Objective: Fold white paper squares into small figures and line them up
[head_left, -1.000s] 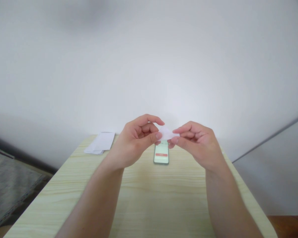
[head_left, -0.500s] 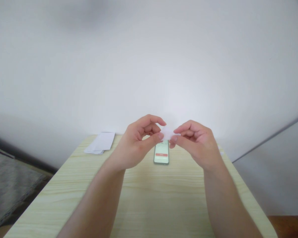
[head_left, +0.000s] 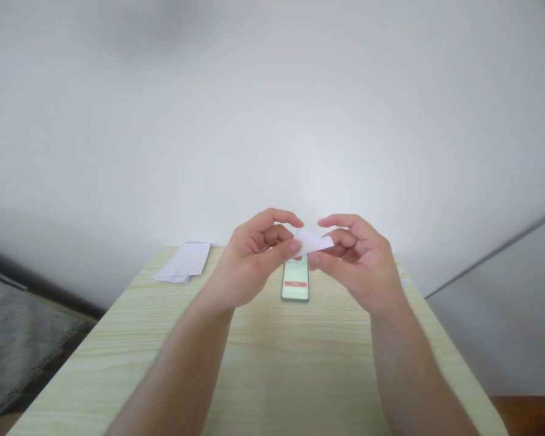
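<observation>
A small folded piece of white paper is held up above the far part of the table. My left hand pinches its left end between thumb and fingers. Around the paper's right end, my right hand has its thumb and index finger spread apart. Its other fingers are curled behind the paper, and whether they touch it I cannot tell. Just below the paper lies a phone with a lit screen showing digits and a red bar; its top is hidden by the paper and the hands.
A stack of white paper sheets lies at the table's far left. Small white pieces show at the far right, partly behind my right hand. The pale wooden table meets a white wall.
My right thumb and index finger have parted from their pinch on the paper. The paper's right end now shows as a raised flap. My left hand has barely moved.
</observation>
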### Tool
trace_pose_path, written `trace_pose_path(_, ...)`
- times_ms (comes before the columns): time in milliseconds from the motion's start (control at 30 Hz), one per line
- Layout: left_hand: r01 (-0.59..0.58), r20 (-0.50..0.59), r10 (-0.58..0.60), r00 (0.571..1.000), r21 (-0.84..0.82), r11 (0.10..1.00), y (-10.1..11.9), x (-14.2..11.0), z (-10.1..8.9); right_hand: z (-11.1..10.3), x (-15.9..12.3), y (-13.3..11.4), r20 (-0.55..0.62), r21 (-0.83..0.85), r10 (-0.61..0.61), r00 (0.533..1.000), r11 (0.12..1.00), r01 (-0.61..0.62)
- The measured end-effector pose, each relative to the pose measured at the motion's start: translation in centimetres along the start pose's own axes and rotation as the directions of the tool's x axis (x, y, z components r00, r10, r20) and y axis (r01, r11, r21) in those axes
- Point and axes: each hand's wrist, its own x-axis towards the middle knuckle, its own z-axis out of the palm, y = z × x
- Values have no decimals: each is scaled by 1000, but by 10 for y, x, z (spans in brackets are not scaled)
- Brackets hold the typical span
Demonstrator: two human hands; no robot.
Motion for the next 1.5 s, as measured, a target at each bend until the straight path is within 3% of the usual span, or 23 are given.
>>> trace_pose_path(100,5,46,0,999,-116,993,1,0,1,2,-1,0,1,37,-53,999,998,53)
trace_pose_path(233,42,66,-32,997,-154,987,0,1,1,2,-2,2,-12,25,-148,989,989,148)
trace_pose_path(667,174,194,-117,974,-308,936,3,2,-1,6,-5,-5,-32,-24,-238,971,971,237)
trace_pose_path(800,154,179,-100,979,-319,935,5,1,1,4,-4,-4,12,-10,-283,959,959,283)
trace_pose_path(1167,105,128,-70,989,-291,951,4,-1,4,3,-3,0,2,-1,-247,969,969,247)
trace_pose_path(1500,154,149,-112,982,-309,939,6,-1,4,5,0,7,7,78,-322,947,944,320)
